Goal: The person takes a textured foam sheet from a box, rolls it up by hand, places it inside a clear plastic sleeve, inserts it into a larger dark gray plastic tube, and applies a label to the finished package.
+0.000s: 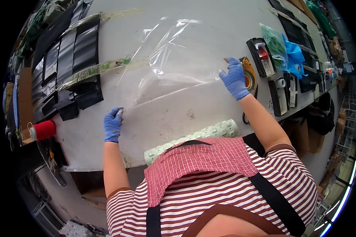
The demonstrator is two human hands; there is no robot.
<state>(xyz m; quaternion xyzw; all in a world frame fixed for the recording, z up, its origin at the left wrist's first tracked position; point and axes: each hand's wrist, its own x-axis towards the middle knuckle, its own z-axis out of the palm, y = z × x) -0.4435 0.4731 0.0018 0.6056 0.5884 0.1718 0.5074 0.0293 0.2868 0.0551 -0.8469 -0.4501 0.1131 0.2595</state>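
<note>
A clear plastic bag or sheet (174, 85) lies spread over the pale tabletop (213, 31), its near edge stretched between my hands. My left hand (113, 123), in a blue glove, is closed on the left corner of that edge. The right corner is pinched by my right hand (234, 77), gloved in blue too, thumb and fingertips together at the plastic. Just beyond my right hand is a yellow-orange tape dispenser (248, 73). A pale green perforated roll (194, 136) lies along the near table edge, against my apron.
Black plastic sheets (77, 49) are taped down on the left. A red spool of cord (44, 130) sits at the left edge. On the right are black open boxes (261, 57), green plastic (275, 43) and a blue bag (294, 55).
</note>
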